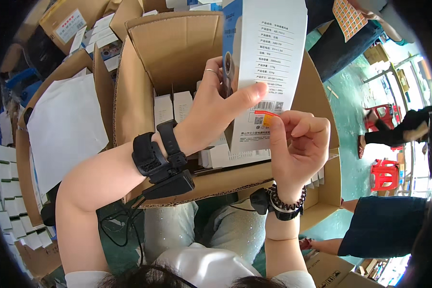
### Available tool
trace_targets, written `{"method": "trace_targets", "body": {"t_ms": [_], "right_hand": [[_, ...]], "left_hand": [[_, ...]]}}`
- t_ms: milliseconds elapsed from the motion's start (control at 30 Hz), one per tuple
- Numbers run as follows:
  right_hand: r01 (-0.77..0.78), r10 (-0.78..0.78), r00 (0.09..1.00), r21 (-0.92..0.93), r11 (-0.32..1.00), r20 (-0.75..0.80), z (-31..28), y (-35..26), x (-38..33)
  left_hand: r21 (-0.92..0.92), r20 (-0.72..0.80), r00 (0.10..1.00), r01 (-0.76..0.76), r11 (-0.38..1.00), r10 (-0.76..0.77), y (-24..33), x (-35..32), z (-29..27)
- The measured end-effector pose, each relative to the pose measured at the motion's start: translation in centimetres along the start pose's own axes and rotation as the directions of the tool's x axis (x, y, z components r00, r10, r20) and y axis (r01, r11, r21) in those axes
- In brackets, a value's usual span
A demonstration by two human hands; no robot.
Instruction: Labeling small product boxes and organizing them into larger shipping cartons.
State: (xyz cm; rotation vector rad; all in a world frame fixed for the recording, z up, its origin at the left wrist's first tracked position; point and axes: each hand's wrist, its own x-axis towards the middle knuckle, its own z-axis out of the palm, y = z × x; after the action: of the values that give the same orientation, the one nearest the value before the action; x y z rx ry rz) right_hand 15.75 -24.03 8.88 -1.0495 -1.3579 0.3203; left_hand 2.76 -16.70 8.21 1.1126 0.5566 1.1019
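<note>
My left hand (216, 98) grips a tall white and blue printed box (281, 53), thumb across its white face and fingers behind its blue side. The box stands tilted above an open brown carton (177, 41). At the lower part of that white face, the thumb and index finger of my right hand (305, 144) pinch a small red and yellow sticker (268, 118). Whether the sticker is adhering to the box, I cannot tell. Several white boxes (182, 104) stand inside the carton beneath my hands.
On the left, a white sheet (65, 127) lies over another carton, with many small white boxes (14, 206) beyond it. More cartons (62, 21) stand at the back left. To the right are red stools (385, 174), and a person in a dark skirt (384, 225).
</note>
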Motion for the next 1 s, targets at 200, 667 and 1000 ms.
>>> {"method": "trace_targets", "body": {"t_ms": [200,667,1000], "right_hand": [[0.020,-0.020,1.000,-0.013,1.000,-0.005,0.2,0.0,0.0],[0.162,-0.167,0.986,-0.235,0.958,0.001,0.5,0.7,0.3],[-0.007,0.001,1.000,-0.475,0.880,-0.012,-0.5,-0.4,0.2]], "left_hand": [[0.005,-0.017,1.000,-0.014,1.000,0.015,-0.2,0.0,-0.1],[0.096,-0.058,0.991,-0.111,0.989,0.117,0.1,-0.1,0.3],[0.037,-0.017,0.999,-0.044,0.998,0.045,-0.1,-0.2,0.2]]}}
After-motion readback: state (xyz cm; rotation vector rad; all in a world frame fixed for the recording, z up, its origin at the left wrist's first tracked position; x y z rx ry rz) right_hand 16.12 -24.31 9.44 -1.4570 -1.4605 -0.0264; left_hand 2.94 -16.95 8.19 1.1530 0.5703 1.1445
